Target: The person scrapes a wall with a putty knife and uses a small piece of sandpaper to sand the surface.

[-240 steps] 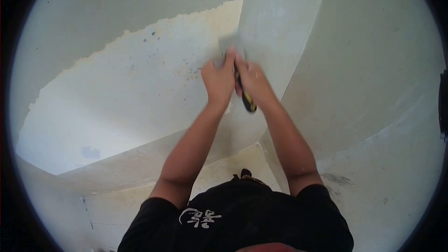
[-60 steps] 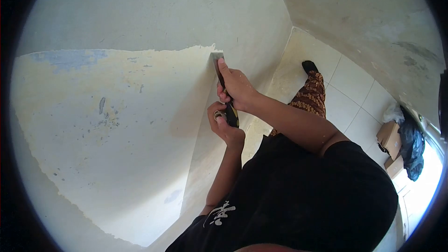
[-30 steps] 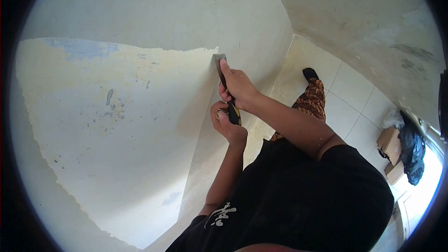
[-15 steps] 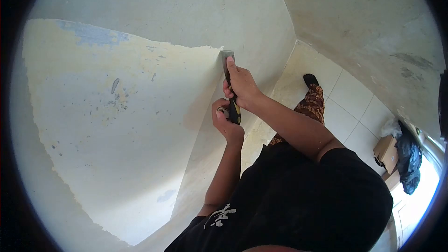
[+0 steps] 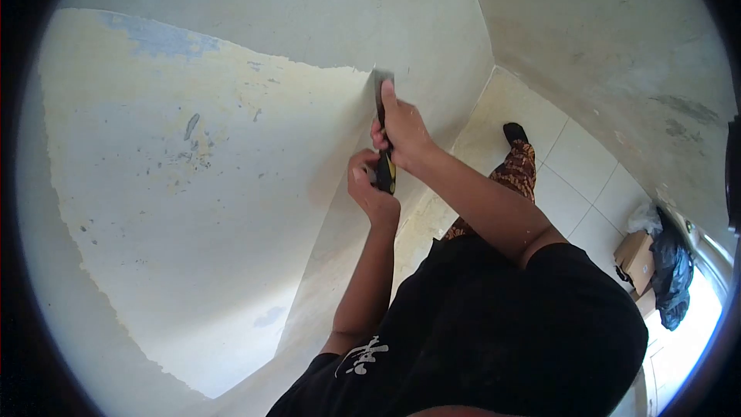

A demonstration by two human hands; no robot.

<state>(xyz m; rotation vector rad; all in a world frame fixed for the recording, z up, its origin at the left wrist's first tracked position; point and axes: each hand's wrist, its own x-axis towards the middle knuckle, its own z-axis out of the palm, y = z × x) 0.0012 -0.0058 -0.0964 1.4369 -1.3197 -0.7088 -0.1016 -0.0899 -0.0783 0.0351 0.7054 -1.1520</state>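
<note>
My right hand [image 5: 407, 131] is wrapped around a scraper [image 5: 388, 172] with a black and yellow handle, its thumb stretched along the top toward the blade. The scraper's flat metal blade [image 5: 382, 76] meets the wall at the ragged edge of the grey coating. Lower down, my left hand [image 5: 372, 184] curls its fingers at the handle's end; part of its grip is hidden. Left of the blade lies a large pale stripped patch [image 5: 193, 209], with bluish traces [image 5: 166, 37] and small dark marks.
Grey coated wall [image 5: 309, 0] surrounds the patch above. An adjoining wall [image 5: 602, 31] meets it at a corner on the right. Below are floor tiles [image 5: 567, 162], my foot in a dark sock [image 5: 515, 133], a cardboard box [image 5: 635, 259] and a black plastic bag [image 5: 673, 274].
Both hands and the scraper have shifted slightly up the wall, with the blade still at the coating's edge. The view has tilted a little.
</note>
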